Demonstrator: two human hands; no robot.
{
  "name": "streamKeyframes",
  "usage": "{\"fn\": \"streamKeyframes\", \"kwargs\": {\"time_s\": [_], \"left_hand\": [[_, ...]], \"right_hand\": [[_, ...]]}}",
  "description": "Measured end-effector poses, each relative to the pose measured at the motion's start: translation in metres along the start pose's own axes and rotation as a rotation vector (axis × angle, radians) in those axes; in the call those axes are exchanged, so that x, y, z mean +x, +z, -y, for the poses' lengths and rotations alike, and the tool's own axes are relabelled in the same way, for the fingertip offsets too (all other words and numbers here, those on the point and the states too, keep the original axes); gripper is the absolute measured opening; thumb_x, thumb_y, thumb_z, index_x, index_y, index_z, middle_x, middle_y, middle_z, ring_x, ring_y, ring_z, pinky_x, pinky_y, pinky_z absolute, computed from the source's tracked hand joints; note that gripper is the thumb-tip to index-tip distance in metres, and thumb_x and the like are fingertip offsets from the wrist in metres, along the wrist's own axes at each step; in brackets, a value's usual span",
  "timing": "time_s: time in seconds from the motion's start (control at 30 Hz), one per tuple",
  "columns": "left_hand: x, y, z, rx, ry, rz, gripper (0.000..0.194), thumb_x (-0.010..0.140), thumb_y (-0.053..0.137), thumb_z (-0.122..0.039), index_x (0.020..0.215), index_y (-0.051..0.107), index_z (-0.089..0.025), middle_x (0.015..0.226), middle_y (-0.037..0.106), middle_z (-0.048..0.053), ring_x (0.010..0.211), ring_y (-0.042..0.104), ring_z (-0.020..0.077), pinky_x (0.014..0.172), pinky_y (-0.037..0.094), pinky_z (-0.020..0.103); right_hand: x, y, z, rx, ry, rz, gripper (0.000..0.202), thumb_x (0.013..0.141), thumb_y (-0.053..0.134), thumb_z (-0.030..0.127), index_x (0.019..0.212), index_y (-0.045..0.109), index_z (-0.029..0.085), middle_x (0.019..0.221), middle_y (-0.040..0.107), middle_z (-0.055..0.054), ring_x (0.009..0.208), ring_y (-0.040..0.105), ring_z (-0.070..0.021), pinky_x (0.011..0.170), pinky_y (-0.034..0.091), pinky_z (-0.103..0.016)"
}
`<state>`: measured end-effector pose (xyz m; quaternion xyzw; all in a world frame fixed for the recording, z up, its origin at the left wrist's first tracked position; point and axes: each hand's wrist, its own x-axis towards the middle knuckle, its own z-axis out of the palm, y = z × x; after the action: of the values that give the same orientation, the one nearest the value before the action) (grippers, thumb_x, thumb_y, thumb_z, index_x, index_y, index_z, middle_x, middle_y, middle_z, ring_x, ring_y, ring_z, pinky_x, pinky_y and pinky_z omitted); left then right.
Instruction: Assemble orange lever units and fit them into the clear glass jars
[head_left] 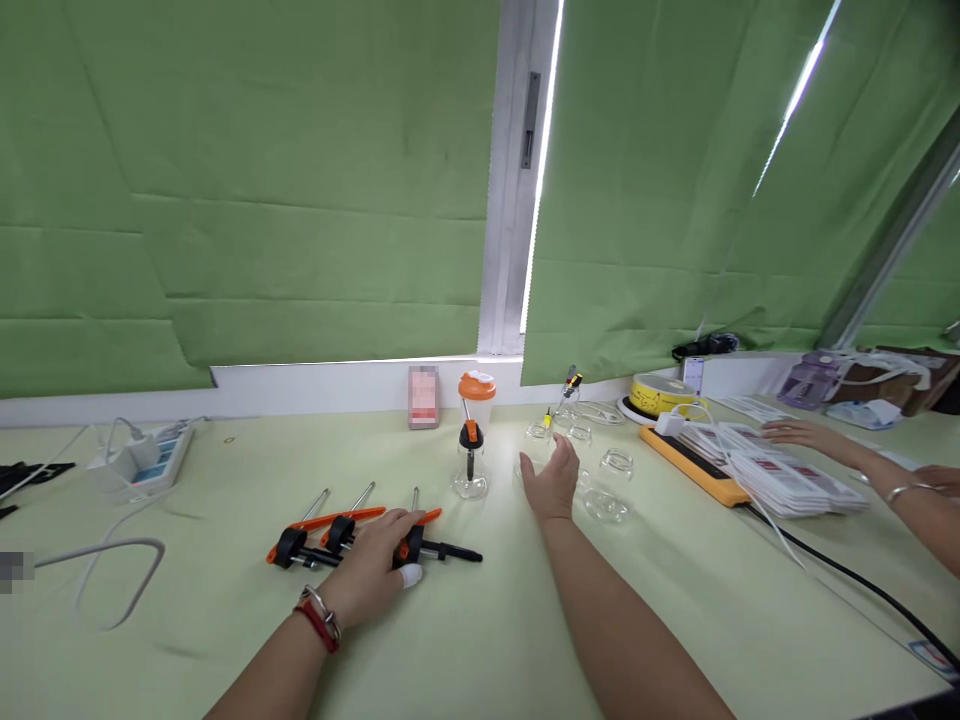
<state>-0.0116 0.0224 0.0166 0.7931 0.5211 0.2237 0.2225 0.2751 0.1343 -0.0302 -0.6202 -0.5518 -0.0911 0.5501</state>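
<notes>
My left hand [379, 560], with a white wrap on one fingertip, closes over one of several black-and-orange bottle tops [448, 551] lying on the table. Each has a thin metal tube and an orange lever-like strip; two more tops [291, 547] lie to its left. My right hand [553, 482] is open, thumb and fingers apart, beside the clear glass bottles [606, 503]. Whether it touches the glass behind it I cannot tell. Between my hands stands an upright glass bottle [470, 484] with such a top fitted.
Behind stand an orange-lidded cup [478, 388] and a pink box [424, 397]. A white power strip [154, 460] is at left. On the right are an orange power strip [694, 465], a yellow tape roll [660, 393], stacked papers [780, 470] and another person's hand [814, 440].
</notes>
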Motion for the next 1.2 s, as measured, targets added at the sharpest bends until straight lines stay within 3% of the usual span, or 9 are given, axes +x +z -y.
{"fn": "streamKeyframes", "kwargs": {"time_s": [0.27, 0.37, 0.53, 0.7, 0.87, 0.97, 1.03, 1.2], "left_hand": [[0.000, -0.006, -0.008, 0.004, -0.062, 0.015, 0.043, 0.067, 0.057, -0.023, 0.109, 0.062, -0.026, 0.103, 0.061, 0.007, 0.098, 0.054, 0.0292, 0.088, 0.041, 0.043], [0.000, -0.006, -0.008, 0.006, -0.056, -0.001, 0.039, 0.065, 0.058, -0.023, 0.103, 0.064, -0.026, 0.099, 0.062, 0.006, 0.096, 0.055, 0.0286, 0.086, 0.041, 0.041], [0.001, -0.004, -0.006, 0.040, -0.076, -0.001, 0.045, 0.065, 0.063, -0.033, 0.110, 0.064, -0.025, 0.097, 0.063, 0.007, 0.097, 0.054, 0.0295, 0.088, 0.039, 0.041], [0.003, -0.005, -0.009, 0.026, -0.030, 0.003, 0.045, 0.070, 0.060, -0.041, 0.111, 0.064, -0.025, 0.088, 0.063, 0.005, 0.084, 0.057, 0.0252, 0.082, 0.042, 0.038], [0.003, -0.006, -0.011, -0.008, -0.032, 0.000, 0.037, 0.068, 0.061, -0.043, 0.099, 0.068, -0.024, 0.082, 0.063, 0.003, 0.080, 0.057, 0.0241, 0.078, 0.042, 0.035], [0.003, -0.005, -0.008, -0.004, -0.061, -0.009, 0.040, 0.065, 0.064, -0.042, 0.101, 0.067, -0.024, 0.085, 0.063, 0.003, 0.081, 0.058, 0.0248, 0.076, 0.043, 0.035], [0.003, -0.004, -0.006, 0.003, -0.071, -0.011, 0.043, 0.064, 0.065, -0.041, 0.102, 0.067, -0.023, 0.087, 0.063, 0.004, 0.083, 0.058, 0.0254, 0.075, 0.043, 0.035], [0.004, -0.004, -0.004, 0.001, -0.040, 0.010, 0.038, 0.062, 0.065, -0.040, 0.095, 0.068, -0.022, 0.084, 0.065, 0.003, 0.082, 0.059, 0.0250, 0.076, 0.044, 0.035]], "right_hand": [[-0.002, 0.011, -0.021, 0.055, 0.281, 0.311, 0.086, 0.068, 0.062, 0.042, 0.139, 0.022, 0.014, 0.135, 0.042, -0.020, 0.127, 0.037, -0.0367, 0.103, 0.030, -0.048], [0.001, 0.011, -0.021, 0.048, 0.302, 0.322, 0.087, 0.065, 0.064, 0.041, 0.137, 0.027, 0.011, 0.136, 0.040, -0.022, 0.127, 0.037, -0.0377, 0.103, 0.031, -0.047], [0.003, 0.006, -0.016, 0.063, 0.318, 0.340, 0.080, 0.060, 0.067, 0.039, 0.130, 0.041, 0.011, 0.131, 0.046, -0.021, 0.124, 0.041, -0.0363, 0.101, 0.034, -0.044], [0.002, -0.005, -0.008, 0.088, 0.360, 0.307, 0.080, 0.059, 0.068, 0.044, 0.128, 0.042, 0.014, 0.127, 0.048, -0.019, 0.121, 0.044, -0.0347, 0.099, 0.037, -0.044], [0.005, -0.037, 0.014, 0.423, 0.307, 0.240, 0.078, 0.063, 0.070, 0.048, 0.128, 0.037, 0.019, 0.124, 0.049, -0.013, 0.114, 0.051, -0.0273, 0.096, 0.041, -0.041], [-0.003, -0.057, 0.036, 0.723, 0.184, 0.436, 0.068, 0.065, 0.072, 0.045, 0.120, 0.039, 0.023, 0.115, 0.054, -0.010, 0.104, 0.056, -0.0234, 0.090, 0.045, -0.039], [-0.015, -0.063, 0.053, 0.874, 0.111, 0.653, 0.061, 0.064, 0.075, 0.041, 0.114, 0.043, 0.025, 0.114, 0.055, -0.008, 0.103, 0.057, -0.0223, 0.090, 0.045, -0.039], [-0.043, -0.041, 0.087, 1.002, 0.056, 1.011, 0.058, 0.064, 0.076, 0.040, 0.111, 0.046, 0.023, 0.113, 0.056, -0.006, 0.103, 0.055, -0.0198, 0.091, 0.043, -0.035]]}}
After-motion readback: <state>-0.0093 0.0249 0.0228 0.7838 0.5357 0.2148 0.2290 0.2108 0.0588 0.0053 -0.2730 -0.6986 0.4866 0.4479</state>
